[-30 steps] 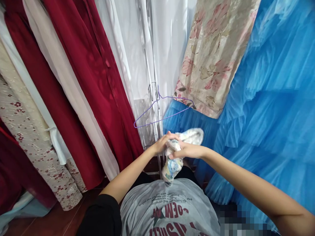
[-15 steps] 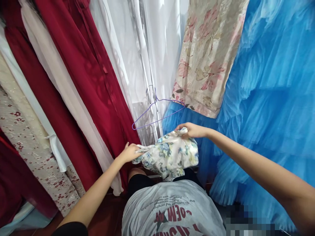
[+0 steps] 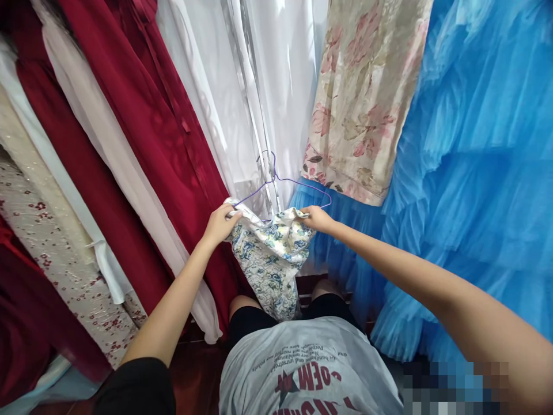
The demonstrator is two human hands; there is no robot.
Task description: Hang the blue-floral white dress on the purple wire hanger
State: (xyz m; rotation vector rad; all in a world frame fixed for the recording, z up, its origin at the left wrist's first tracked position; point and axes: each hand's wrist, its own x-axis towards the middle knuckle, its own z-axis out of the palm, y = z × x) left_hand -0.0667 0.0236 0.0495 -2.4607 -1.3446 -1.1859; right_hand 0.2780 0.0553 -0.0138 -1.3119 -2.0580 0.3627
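Note:
A white garment with blue and yellow flowers (image 3: 270,253) hangs down between my hands, its lower end close above my lap. My left hand (image 3: 221,223) pinches its upper left corner, where the left end of a purple wire hanger (image 3: 302,183) meets the cloth. My right hand (image 3: 318,220) grips the upper right edge, just below the hanger's right end, which sticks out uncovered. The hanger hangs by its hook from white ribbons in front of me. Part of its lower bar is hidden behind the garment.
Dark red dresses (image 3: 142,127) and a pale pink one (image 3: 125,167) hang on the left. White fabric (image 3: 285,86) hangs behind the hanger. To the right are a beige floral garment (image 3: 367,109) and a ruffled blue tulle dress (image 3: 484,190).
Both hands have moved up to the hanger with the floral garment, which now hangs longer. My left hand has covered the hanger's left end with cloth; my right hand has shifted slightly left.

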